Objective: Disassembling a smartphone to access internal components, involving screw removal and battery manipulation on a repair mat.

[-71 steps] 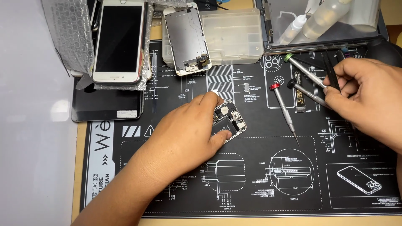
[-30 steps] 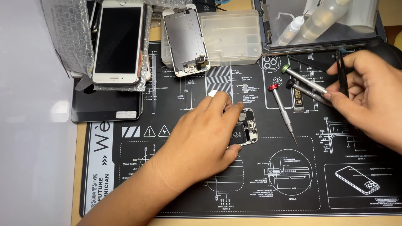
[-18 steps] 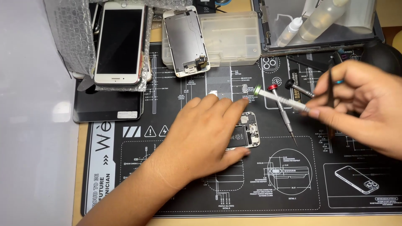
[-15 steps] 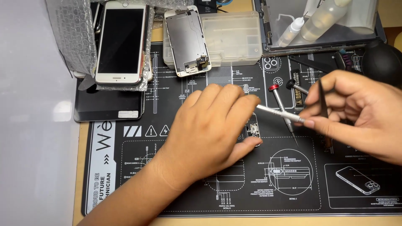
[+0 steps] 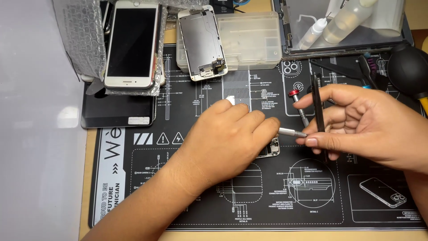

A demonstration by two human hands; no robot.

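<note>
My left hand (image 5: 227, 138) lies palm down on the black repair mat (image 5: 312, 196), pressing on a small phone circuit part (image 5: 271, 149) that peeks out under the fingers. My right hand (image 5: 365, 125) grips a thin silver screwdriver (image 5: 292, 132) whose tip points left toward my left fingers and the part. Black tweezers (image 5: 317, 105) also stand upright between the right fingers.
A white phone (image 5: 131, 42) in bubble wrap and a bare screen assembly (image 5: 203, 42) lie at the back, next to a clear plastic parts box (image 5: 252, 38). A red-capped screwdriver (image 5: 298, 103), a black air blower (image 5: 408, 67) and squeeze bottles (image 5: 339, 22) sit back right.
My right hand picked a silver screwdriver from the mat's right side and swung its tip leftward to the part. My left hand slid right with the part and now covers it.
</note>
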